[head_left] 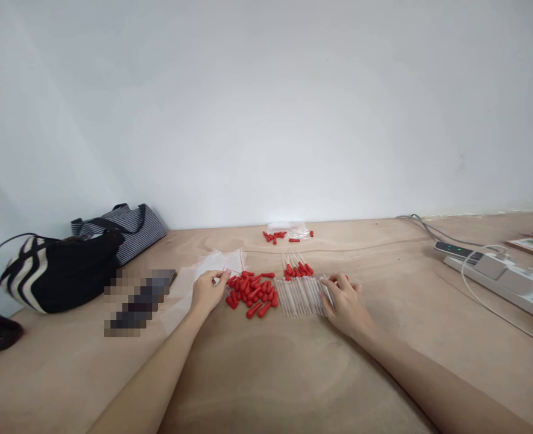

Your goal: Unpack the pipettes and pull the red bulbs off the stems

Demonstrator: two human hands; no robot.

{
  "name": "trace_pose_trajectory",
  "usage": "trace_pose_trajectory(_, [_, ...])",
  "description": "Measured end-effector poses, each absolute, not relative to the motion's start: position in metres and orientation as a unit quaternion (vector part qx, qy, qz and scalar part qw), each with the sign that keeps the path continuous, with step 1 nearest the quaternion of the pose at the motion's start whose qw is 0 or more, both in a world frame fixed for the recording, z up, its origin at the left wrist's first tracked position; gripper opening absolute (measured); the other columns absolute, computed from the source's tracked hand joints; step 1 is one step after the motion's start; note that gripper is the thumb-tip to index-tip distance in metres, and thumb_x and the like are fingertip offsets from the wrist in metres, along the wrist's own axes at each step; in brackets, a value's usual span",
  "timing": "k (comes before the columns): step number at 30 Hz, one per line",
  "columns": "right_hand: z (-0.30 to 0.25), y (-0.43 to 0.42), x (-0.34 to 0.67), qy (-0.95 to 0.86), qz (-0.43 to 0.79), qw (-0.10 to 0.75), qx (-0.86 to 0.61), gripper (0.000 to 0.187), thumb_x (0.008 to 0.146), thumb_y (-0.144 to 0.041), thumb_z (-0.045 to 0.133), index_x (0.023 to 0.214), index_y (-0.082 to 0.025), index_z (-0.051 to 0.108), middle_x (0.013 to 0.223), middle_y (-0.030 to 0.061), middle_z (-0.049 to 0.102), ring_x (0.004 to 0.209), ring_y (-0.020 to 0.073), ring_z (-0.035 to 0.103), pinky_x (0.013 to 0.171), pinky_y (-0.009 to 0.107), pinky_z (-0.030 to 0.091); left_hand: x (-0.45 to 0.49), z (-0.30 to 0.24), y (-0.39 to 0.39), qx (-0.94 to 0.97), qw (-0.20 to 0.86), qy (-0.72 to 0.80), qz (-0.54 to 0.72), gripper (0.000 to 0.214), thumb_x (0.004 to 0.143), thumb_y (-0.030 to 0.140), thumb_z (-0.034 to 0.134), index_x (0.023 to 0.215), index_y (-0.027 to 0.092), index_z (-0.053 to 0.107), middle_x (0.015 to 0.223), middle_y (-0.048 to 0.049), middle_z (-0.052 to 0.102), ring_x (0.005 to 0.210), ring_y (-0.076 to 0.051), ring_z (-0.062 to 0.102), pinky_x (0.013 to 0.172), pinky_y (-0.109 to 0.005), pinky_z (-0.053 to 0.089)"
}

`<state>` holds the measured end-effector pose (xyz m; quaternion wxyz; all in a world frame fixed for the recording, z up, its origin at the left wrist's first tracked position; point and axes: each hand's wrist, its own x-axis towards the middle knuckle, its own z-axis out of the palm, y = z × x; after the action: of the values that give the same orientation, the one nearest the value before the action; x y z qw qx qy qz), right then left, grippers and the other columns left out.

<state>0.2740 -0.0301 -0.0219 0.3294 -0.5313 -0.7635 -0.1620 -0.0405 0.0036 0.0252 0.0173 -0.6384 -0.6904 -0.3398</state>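
My left hand (207,292) is beside a heap of red rubber bulbs (252,292), thumb and forefinger drawn together over clear zip bags (230,259); whatever lies between the fingertips is too small to make out. At the right end of a row of thin clear tubes (299,296) is my right hand (346,304), its fingers curled round the tube at that end. A bit of red shows behind those fingers. Just beyond the row lie droppers (299,269), clear tubes with red bulbs fitted on them.
Near the wall are more red bulbs (275,236) and a clear bag (288,229). Black and striped bags (79,265) stand at the left, with a pixelated dark object (142,301) closer in. A power strip (501,283) with cables lies on the right.
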Motion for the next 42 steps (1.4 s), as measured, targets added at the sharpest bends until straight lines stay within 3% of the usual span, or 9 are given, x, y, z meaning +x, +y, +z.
trace_pose_trajectory(3, [-0.021, -0.029, 0.275, -0.76, -0.166, 0.339, -0.529, 0.025, 0.081, -0.023, 0.039, 0.097, -0.017, 0.056, 0.089, 0.0072, 0.052, 0.076, 0.0155, 0.05, 0.068, 0.029, 0.025, -0.038, 0.032, 0.006, -0.631, 0.033, -0.698, -0.338, 0.039, 0.077, 0.044, 0.037, 0.073, 0.017, 0.064, 0.065, -0.0033, 0.063, 0.058, -0.017, 0.054, 0.057, -0.027, 0.041])
trace_pose_trajectory(6, [-0.02, -0.029, 0.276, -0.758, -0.162, 0.344, -0.53, 0.024, 0.081, -0.023, 0.039, 0.096, -0.017, 0.057, 0.088, 0.0066, 0.053, 0.074, 0.0146, 0.051, 0.068, 0.029, 0.024, -0.018, 0.041, 0.012, -0.668, 0.04, -0.674, -0.313, 0.029, 0.075, 0.037, 0.043, 0.076, 0.018, 0.065, 0.08, -0.0044, 0.065, 0.075, -0.02, 0.055, 0.07, -0.03, 0.041])
trace_pose_trajectory(11, [-0.017, -0.031, 0.276, -0.757, -0.155, 0.352, -0.529, 0.024, 0.081, -0.023, 0.039, 0.095, -0.019, 0.059, 0.089, 0.0054, 0.054, 0.072, 0.013, 0.051, 0.068, 0.029, 0.022, 0.044, 0.047, 0.03, -0.738, 0.038, -0.63, -0.24, 0.016, 0.065, 0.037, 0.057, 0.061, 0.024, 0.067, 0.088, -0.0052, 0.063, 0.097, -0.029, 0.048, 0.081, -0.043, 0.034])
trace_pose_trajectory(20, [-0.012, -0.034, 0.276, -0.746, -0.16, 0.365, -0.534, 0.023, 0.081, -0.023, 0.041, 0.092, -0.019, 0.06, 0.086, 0.0045, 0.055, 0.069, 0.0117, 0.049, 0.069, 0.029, 0.021, 0.103, 0.037, 0.057, -0.736, 0.036, -0.655, -0.169, 0.035, 0.06, 0.049, 0.057, 0.051, 0.016, 0.061, 0.084, -0.0151, 0.061, 0.097, -0.035, 0.046, 0.08, -0.046, 0.03])
trace_pose_trajectory(25, [-0.013, -0.033, 0.276, -0.745, -0.162, 0.373, -0.529, 0.023, 0.081, -0.023, 0.041, 0.092, -0.02, 0.061, 0.085, 0.0043, 0.055, 0.069, 0.0117, 0.049, 0.069, 0.029, 0.022, 0.1, 0.045, 0.056, -0.717, 0.02, -0.677, -0.164, 0.025, 0.06, 0.041, 0.059, 0.053, 0.017, 0.062, 0.079, -0.0112, 0.062, 0.095, -0.033, 0.047, 0.077, -0.043, 0.031])
trace_pose_trajectory(29, [-0.01, -0.035, 0.275, -0.732, -0.165, 0.402, -0.525, 0.021, 0.081, -0.024, 0.042, 0.089, -0.02, 0.061, 0.083, 0.0041, 0.057, 0.073, 0.0143, 0.05, 0.072, 0.031, 0.022, 0.079, 0.056, 0.028, -0.723, 0.032, -0.663, -0.191, 0.027, 0.069, 0.038, 0.053, 0.053, 0.019, 0.061, 0.083, -0.0076, 0.061, 0.095, -0.029, 0.046, 0.077, -0.041, 0.03])
trace_pose_trajectory(34, [-0.002, -0.045, 0.264, -0.735, -0.207, 0.448, -0.466, 0.02, 0.079, -0.03, 0.049, 0.094, -0.021, 0.059, 0.091, 0.0049, 0.059, 0.084, 0.017, 0.05, 0.079, 0.034, 0.023, 0.053, 0.045, -0.025, -0.809, 0.129, -0.48, -0.315, 0.016, 0.075, 0.028, 0.053, 0.065, 0.019, 0.06, 0.086, -0.0032, 0.061, 0.086, -0.02, 0.051, 0.079, -0.038, 0.027])
trace_pose_trajectory(38, [-0.001, -0.054, 0.251, -0.787, -0.248, 0.416, -0.381, 0.026, 0.079, -0.03, 0.053, 0.104, -0.025, 0.056, 0.102, 0.0038, 0.06, 0.097, 0.0181, 0.048, 0.088, 0.037, 0.018, 0.046, 0.024, -0.045, -0.845, 0.227, -0.331, -0.355, 0.01, 0.078, 0.024, 0.054, 0.07, 0.019, 0.059, 0.077, 0.0001, 0.064, 0.079, -0.016, 0.053, 0.079, -0.037, 0.027])
trace_pose_trajectory(42, [-0.009, -0.053, 0.246, -0.822, -0.233, 0.386, -0.347, 0.02, 0.082, -0.019, 0.049, 0.1, -0.024, 0.057, 0.094, 0.0003, 0.063, 0.086, 0.0119, 0.052, 0.092, 0.038, 0.014, 0.049, 0.011, -0.048, -0.844, 0.275, -0.276, -0.369, 0.006, 0.078, 0.022, 0.055, 0.073, 0.019, 0.058, 0.077, 0.0017, 0.066, 0.078, -0.015, 0.054, 0.082, -0.036, 0.028])
